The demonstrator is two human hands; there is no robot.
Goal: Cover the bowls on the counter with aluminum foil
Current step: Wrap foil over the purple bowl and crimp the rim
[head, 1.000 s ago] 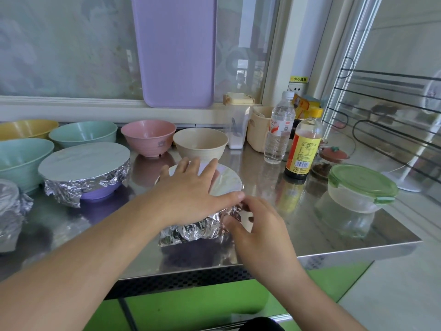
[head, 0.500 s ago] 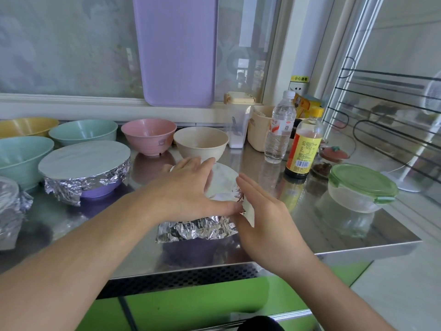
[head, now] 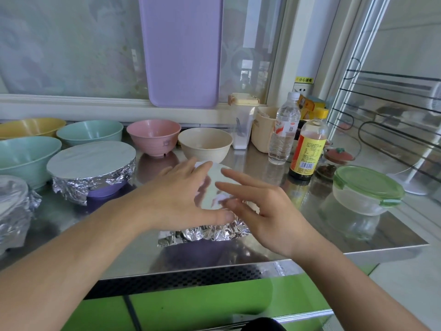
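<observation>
Your left hand (head: 181, 199) lies spread flat on the foil-covered bowl (head: 210, 231); your right hand (head: 265, 211) hovers open-fingered just right of it, so the right rim's closest to that one.

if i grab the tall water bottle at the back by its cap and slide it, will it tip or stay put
The water bottle is tall and narrow, so pushed high up it would probably tip rather than slide. It looks nearly full, which likely adds steadying weight. The steel counter looks smooth, so a low push should slide it. The yellow-capped sauce bottle stands close beside it and could get knocked.
</observation>
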